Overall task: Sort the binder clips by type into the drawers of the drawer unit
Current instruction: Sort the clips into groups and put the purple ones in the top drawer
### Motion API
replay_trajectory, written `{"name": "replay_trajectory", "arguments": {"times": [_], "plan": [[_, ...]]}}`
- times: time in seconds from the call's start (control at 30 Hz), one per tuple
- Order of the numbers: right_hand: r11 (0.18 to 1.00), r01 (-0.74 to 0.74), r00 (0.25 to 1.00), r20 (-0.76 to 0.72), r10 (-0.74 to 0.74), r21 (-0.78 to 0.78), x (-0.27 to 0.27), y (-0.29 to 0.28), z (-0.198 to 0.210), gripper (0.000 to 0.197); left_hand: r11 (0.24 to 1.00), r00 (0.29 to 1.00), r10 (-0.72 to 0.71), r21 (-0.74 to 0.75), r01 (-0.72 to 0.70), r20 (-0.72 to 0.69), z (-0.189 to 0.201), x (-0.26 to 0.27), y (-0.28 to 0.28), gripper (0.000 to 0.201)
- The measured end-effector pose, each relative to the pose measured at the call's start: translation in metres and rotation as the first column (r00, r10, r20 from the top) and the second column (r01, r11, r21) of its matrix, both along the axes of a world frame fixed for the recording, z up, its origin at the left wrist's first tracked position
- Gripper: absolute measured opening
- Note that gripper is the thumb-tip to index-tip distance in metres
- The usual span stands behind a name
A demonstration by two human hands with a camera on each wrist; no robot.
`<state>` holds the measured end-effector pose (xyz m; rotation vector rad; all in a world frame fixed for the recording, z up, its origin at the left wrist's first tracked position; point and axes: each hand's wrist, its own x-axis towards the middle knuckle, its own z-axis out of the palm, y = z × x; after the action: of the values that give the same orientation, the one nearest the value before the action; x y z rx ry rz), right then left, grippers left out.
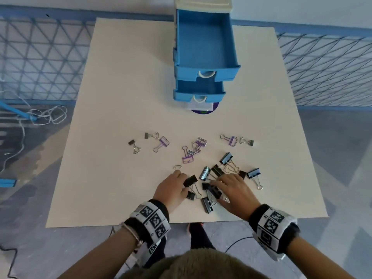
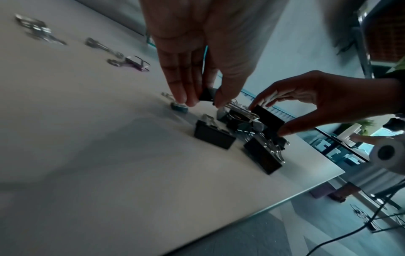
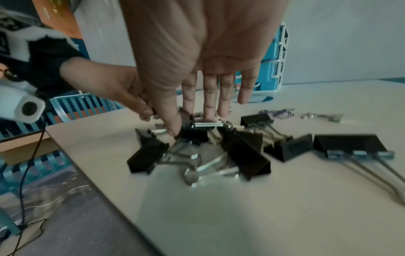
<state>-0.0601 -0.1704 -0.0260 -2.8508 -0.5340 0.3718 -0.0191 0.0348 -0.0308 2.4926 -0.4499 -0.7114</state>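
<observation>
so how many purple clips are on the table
4 purple clips: one at the left, two in the middle tangle, one at the right. The middle ones overlap a small silver clip, so another could hide there.

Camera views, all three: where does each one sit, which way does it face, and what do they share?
Head: worn on the head, looking down at the table, the drawer unit, both forearms and hands.
Left wrist: looks along the left hand, which pinches a black clip; the right hand reaches in.
Right wrist: looks along the right hand's fingers into the pile of black clips.
Shared: all show that pile.
</observation>
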Motion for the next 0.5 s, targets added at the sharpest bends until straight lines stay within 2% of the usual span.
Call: {"name": "replay_trajectory", "arguments": {"times": [0.13,0.27,0.33,0.4,0.5], "plan": [[0.998,0.067,0.998,-0.007,-0.067,-0.019,-0.009,0.004,-0.014,0.059,0.997,1.000,-0.026,0.066,0.027,-0.009,-0.006,-0.001,-0.023,0.025],[0.988,0.152,0.987,-0.056,-0.154,-0.039,-0.015,0.007,-0.021,0.059,0.990,0.997,-0.067,0.128,0.063,0.031,-0.014,0.000,-0.031,0.034],[0.974,0.221,0.971,-0.084,-0.225,-0.046,-0.017,0.007,-0.023,0.076,0.991,0.995,-0.073,0.116,0.064,0.073,-0.017,0.000,-0.029,0.043],[0.962,0.267,0.955,-0.115,-0.272,-0.061,-0.017,0.006,-0.028,0.101,0.995,0.990,-0.078,0.065,0.071,0.115,-0.022,-0.003,-0.026,0.058],[0.949,0.298,0.943,-0.123,-0.309,-0.099,-0.016,-0.001,-0.037,0.121,0.980,0.973,-0.192,0.070,0.184,0.130,-0.037,-0.016,-0.022,0.077]]}}
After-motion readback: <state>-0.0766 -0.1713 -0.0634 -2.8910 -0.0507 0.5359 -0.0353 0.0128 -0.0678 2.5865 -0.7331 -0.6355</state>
